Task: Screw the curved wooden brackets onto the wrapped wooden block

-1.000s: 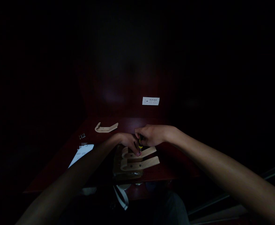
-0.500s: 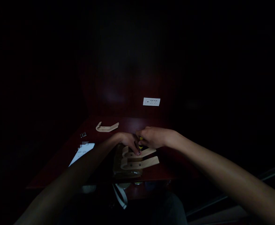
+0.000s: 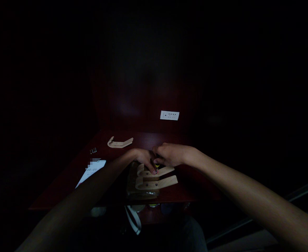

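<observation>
My right hand (image 3: 166, 154) is closed round a small yellow and black screwdriver (image 3: 157, 165), whose tip points down at the farther of two curved wooden hooks (image 3: 166, 170). My left hand (image 3: 145, 159) reaches in from the left, its fingertips pressed on that hook beside the screwdriver tip; what it may pinch is too small to make out. Nearer to me lies the second wooden hook (image 3: 166, 181), with two dark holes or screws in it. Both hooks rest across a brown block wrapped in clear plastic (image 3: 143, 194).
A third wooden hook (image 3: 119, 144) lies at the back left of the dark red table (image 3: 54, 192). Several small screws (image 3: 93, 151) and a lit phone (image 3: 92, 171) are at the left. A white socket (image 3: 170, 115) is on the wall. A white strap (image 3: 134, 220) hangs below the table edge.
My right hand has turned slightly round the screwdriver, and less of its yellow handle shows. My left hand stays on the hook.
</observation>
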A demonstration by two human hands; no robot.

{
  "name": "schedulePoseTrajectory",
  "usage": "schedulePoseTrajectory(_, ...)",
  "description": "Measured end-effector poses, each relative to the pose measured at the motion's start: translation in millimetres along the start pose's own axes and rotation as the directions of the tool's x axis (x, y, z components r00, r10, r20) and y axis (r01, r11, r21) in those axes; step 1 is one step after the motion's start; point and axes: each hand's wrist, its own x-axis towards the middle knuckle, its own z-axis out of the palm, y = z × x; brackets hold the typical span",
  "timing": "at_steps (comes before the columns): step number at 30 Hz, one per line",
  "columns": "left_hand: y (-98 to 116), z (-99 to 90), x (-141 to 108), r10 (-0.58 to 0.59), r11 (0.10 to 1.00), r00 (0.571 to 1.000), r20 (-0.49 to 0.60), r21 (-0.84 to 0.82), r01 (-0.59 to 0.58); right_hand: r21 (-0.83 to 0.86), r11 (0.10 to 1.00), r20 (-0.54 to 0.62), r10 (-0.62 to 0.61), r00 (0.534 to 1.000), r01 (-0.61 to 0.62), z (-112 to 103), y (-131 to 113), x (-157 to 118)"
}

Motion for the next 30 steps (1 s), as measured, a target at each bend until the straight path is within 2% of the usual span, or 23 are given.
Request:
schedulePoseTrajectory(4,-0.6,-0.8,1.1,0.019,1.0,0.999,0.048,-0.013,-0.019,-0.009,0.998,0.087,0.059,0.994,-0.059,-7.9,-0.3,0.4)
schedulePoseTrajectory(10,-0.3,-1.0,2.2,0.038,0.999,0.997,0.068,-0.012,-0.037,0.011,1.0,0.044,-0.011,0.999,0.01,-6.0,5.9,-1.7)
schedulePoseTrajectory(16,0.1,-0.2,1.6,-0.007,1.0,0.999,0.046,0.009,0.007,0.0,1.0,0.065,-0.007,0.998,0.007,-1.5,5.4,1.0)
schedulePoseTrajectory(19,-1.5,0.9,1.9,0.009,0.999,0.999,0.044,-0.036,-0.008,-0.002,1.0,0.052,-0.006,0.999,0.007,-1.5,3.9,1.2)
schedulePoseTrajectory(24,-5.3,1.8,2.5,0.029,0.997,0.998,0.061,-0.068,-0.025,0.024,1.0,0.1,0.005,0.995,-0.008,-2.8,3.0,1.9)
schedulePoseTrajectory(30,-1.4,0.5,-0.8,0.051,0.996,0.997,0.061,-0.079,-0.046,0.028,0.999,0.045,-0.017,0.999,0.016,-2.8,3.1,5.4)
